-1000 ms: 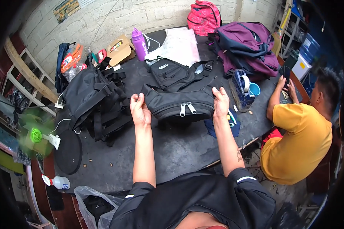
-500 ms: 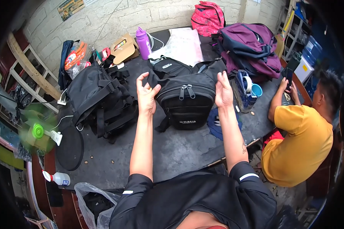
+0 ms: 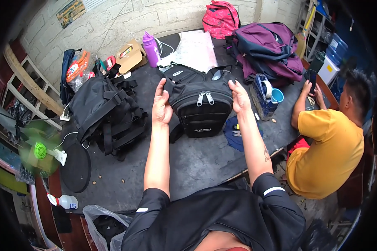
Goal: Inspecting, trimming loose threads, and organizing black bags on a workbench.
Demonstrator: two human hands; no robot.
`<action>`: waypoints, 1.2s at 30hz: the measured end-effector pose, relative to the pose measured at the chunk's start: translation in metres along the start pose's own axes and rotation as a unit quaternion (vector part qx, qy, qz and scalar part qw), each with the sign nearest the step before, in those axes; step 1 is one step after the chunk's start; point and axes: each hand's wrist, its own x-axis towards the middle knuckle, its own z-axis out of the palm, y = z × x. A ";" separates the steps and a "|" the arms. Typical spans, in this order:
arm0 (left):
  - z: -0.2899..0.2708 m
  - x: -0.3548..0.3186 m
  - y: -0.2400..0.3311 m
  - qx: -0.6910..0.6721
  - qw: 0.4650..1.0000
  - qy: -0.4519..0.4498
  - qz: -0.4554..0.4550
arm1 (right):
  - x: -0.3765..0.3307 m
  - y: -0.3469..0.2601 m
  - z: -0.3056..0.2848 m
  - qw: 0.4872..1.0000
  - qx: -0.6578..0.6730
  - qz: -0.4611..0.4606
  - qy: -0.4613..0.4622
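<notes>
We have the small black bag [image 3: 201,109] standing near the middle of the dark counter [image 3: 197,161], its front pocket and twin zipper pulls turned toward us. Our left hand [image 3: 161,104] presses flat against its left side and our right hand [image 3: 240,97] against its right, palms facing in, fingers spread and open rather than curled around a strap. Held this way from both flanks, the soft bag stays upright and squared, which seems to be why we brace it instead of gripping it.

To our left, a larger black backpack [image 3: 107,113] lies on its back with straps splayed, well apart from our hands. Just beside the bag on the right sits a blue cloth [image 3: 235,136], and beyond it a blue-and-white pouch [image 3: 264,97]. A purple bottle [image 3: 151,49] stands near the wall, by a purple backpack [image 3: 269,48]. A person in a yellow shirt [image 3: 329,152] sits at the counter's right end.
</notes>
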 end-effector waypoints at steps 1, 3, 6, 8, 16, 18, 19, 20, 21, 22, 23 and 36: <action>-0.001 0.003 0.000 0.047 0.998 0.027 -0.017 | 0.001 -0.001 0.001 1.000 -0.021 -0.010 -0.009; 0.000 0.009 -0.002 0.139 0.990 -0.011 0.030 | -0.001 0.001 0.006 0.998 -0.041 -0.035 -0.024; 0.006 0.011 -0.010 0.163 0.984 -0.031 0.067 | -0.004 0.008 0.018 0.993 -0.082 -0.053 -0.064; 0.009 0.008 -0.009 0.147 0.982 -0.112 -0.041 | -0.007 0.009 0.022 0.977 -0.161 -0.023 -0.140; 0.051 -0.008 0.015 0.037 0.997 0.008 0.061 | 0.008 0.010 -0.015 0.980 0.107 0.164 0.016; 0.081 -0.019 0.026 0.180 0.976 -0.103 0.067 | 0.006 0.034 -0.029 0.966 0.049 0.255 -0.008; 0.097 -0.022 0.028 0.294 0.938 -0.157 0.094 | 0.002 0.046 -0.037 0.969 -0.141 0.179 -0.098; 0.112 -0.029 0.025 0.378 0.905 -0.166 0.103 | 0.002 0.060 -0.043 0.918 -0.327 0.119 -0.190; 0.124 -0.032 0.025 0.494 0.837 -0.189 0.141 | 0.005 0.077 -0.045 0.872 -0.425 -0.024 -0.240; 0.132 -0.032 0.026 0.599 0.753 -0.200 0.184 | 0.008 0.090 -0.047 0.794 -0.525 -0.152 -0.265; 0.137 -0.031 0.024 0.622 0.720 -0.187 0.245 | 0.009 0.096 -0.051 0.756 -0.578 -0.140 -0.276; 0.033 -0.024 -0.003 0.083 0.994 0.004 0.064 | -0.032 0.023 0.007 0.971 0.217 0.097 -0.007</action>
